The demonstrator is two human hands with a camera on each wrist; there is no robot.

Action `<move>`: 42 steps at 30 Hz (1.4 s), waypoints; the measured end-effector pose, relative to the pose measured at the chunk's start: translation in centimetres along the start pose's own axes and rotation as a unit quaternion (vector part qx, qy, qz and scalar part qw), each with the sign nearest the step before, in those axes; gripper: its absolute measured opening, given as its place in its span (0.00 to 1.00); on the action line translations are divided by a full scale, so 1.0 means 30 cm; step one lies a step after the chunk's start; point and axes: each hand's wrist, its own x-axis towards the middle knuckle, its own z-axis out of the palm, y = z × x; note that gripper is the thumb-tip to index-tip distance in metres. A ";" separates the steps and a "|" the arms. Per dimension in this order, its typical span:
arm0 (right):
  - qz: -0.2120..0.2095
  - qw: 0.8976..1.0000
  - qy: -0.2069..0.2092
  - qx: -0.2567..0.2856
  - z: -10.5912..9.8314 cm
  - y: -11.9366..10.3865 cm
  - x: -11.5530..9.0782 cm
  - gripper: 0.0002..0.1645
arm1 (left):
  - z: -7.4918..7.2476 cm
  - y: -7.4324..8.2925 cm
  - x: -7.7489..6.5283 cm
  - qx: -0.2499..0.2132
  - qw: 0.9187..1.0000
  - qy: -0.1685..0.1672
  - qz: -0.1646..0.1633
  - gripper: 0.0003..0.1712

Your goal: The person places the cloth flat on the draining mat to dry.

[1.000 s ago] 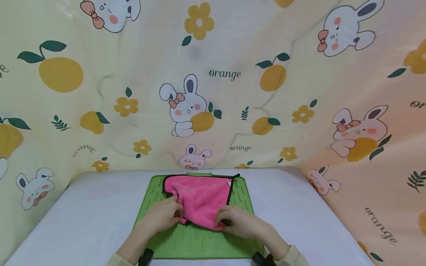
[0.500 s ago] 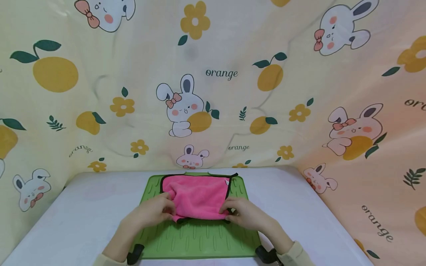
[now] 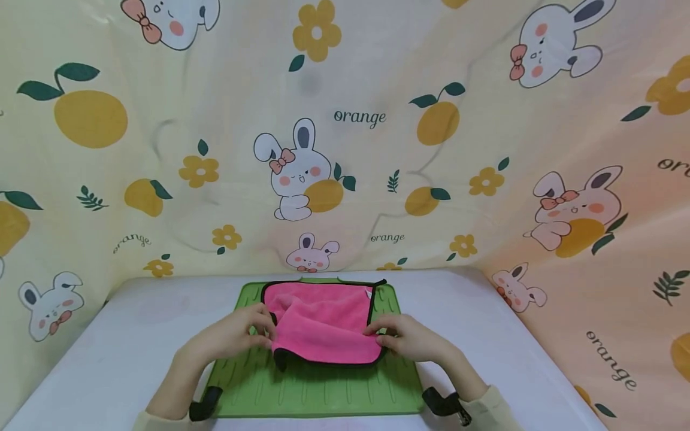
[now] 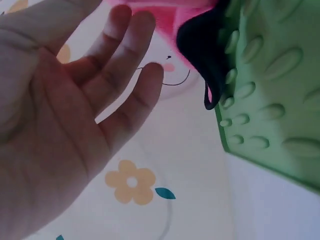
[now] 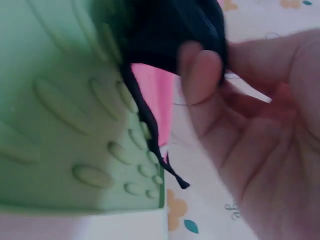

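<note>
Both hands point(image 3: 232, 332) point(image 3: 414, 339) hold pink cloth point(image 3: 326, 332) — mat point(image 3: 323, 392) extends past near edge.

Left wrist view: pink cloth point(image 4: 175, 14) cut off at 12 o'clock, green mat point(image 4: 270, 90) at 3. Head view: white tag point(image 3: 369, 294), cloth's 2 o'clock, too small to read.

Probably a makeshift indoor workspace: a white table point(image 3: 455, 317) walled on three sides by rabbit-print sheeting point(image 3: 366, 155).
</note>
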 end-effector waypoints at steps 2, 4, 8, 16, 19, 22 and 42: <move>0.019 0.999 -0.025 0.016 -0.004 -0.001 -0.004 0.14 | 0.005 0.002 0.004 -0.014 1.000 -0.016 0.002 0.05; 0.026 0.999 -0.044 0.002 0.001 0.000 -0.003 0.14 | 0.016 0.005 0.010 -0.021 0.999 -0.037 0.002 0.04; 0.021 0.997 -0.063 -0.047 0.026 0.007 0.009 0.14 | 0.048 0.003 0.022 -0.016 0.997 -0.069 -0.012 0.05; 0.020 0.995 -0.053 -0.080 0.042 0.003 0.021 0.15 | 0.075 0.006 0.034 -0.010 0.997 -0.075 -0.031 0.09; 0.016 0.996 -0.044 -0.072 0.038 -0.009 0.012 0.15 | 0.067 0.010 0.029 -0.035 0.996 -0.070 -0.045 0.11; 0.005 0.997 -0.021 -0.079 0.037 -0.033 -0.002 0.14 | 0.058 0.009 0.017 -0.049 0.996 -0.058 -0.056 0.13; -0.184 0.958 0.049 -0.215 0.130 -0.053 -0.132 0.11 | 0.161 -0.103 0.018 0.026 0.984 0.134 -0.114 0.12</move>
